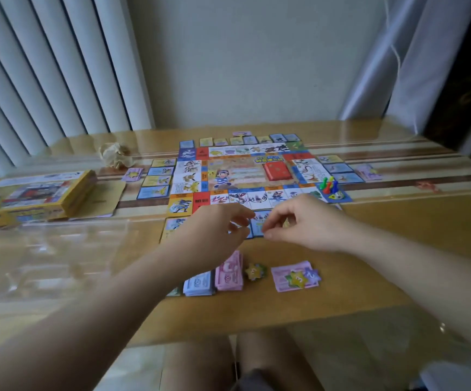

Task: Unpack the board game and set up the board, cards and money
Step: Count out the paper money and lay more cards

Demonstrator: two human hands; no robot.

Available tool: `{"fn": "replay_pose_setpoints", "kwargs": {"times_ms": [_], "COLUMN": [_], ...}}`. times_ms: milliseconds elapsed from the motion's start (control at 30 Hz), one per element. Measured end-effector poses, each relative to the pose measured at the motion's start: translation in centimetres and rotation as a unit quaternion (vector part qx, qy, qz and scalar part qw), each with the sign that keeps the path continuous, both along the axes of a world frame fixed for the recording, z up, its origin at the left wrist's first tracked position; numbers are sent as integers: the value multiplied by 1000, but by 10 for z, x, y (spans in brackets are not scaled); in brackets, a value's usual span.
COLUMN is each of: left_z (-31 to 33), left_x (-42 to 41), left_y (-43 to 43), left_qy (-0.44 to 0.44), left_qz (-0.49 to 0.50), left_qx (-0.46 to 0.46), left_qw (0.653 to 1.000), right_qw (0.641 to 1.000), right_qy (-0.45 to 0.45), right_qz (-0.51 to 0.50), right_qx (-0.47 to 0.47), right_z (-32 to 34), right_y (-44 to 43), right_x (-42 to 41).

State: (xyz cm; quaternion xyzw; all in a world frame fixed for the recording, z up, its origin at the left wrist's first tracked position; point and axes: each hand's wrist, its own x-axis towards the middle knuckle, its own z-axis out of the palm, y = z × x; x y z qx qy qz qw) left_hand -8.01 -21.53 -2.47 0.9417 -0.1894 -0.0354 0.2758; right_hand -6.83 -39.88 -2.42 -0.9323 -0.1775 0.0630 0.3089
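Observation:
The game board (245, 176) lies open in the middle of the table, ringed by small property cards. A red card deck (279, 170) sits on its centre and coloured pawns (328, 185) stand at its right corner. My left hand (214, 232) and my right hand (299, 221) meet over the row of cards at the board's near edge, fingers curled around a blue card (257, 225). Whether either hand pinches it is unclear. Pink money (228, 272), blue money (199, 283) and a purple stack with star tokens (296, 276) lie near me.
The yellow game box (51, 196) and a tan insert (104, 198) lie at the left. A crumpled paper ball (116, 156) sits behind them. A clear plastic sheet (45, 249) covers the near left of the wooden table (383, 235). Blinds and a wall stand behind.

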Motion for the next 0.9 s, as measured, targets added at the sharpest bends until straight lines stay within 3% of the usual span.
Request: {"fn": "replay_pose_setpoints", "kwargs": {"times_ms": [333, 600, 733, 900], "left_z": [-13, -28, -40, -41], "left_x": [53, 97, 119, 141], "left_y": [-163, -269, -293, -312], "left_qy": [-65, -181, -170, -152], "left_qz": [-107, -204, -214, -219], "left_qx": [82, 226, 254, 272], "left_qw": [989, 935, 928, 925], "right_qw": [973, 932, 924, 938], "right_qy": [-82, -80, -38, 32], "right_qz": [-217, -348, -364, -310], "right_qx": [17, -70, -111, -148], "right_z": [-12, -12, -13, -14], "right_y": [-149, -263, -295, -307], "right_x": [23, 40, 67, 97]}}
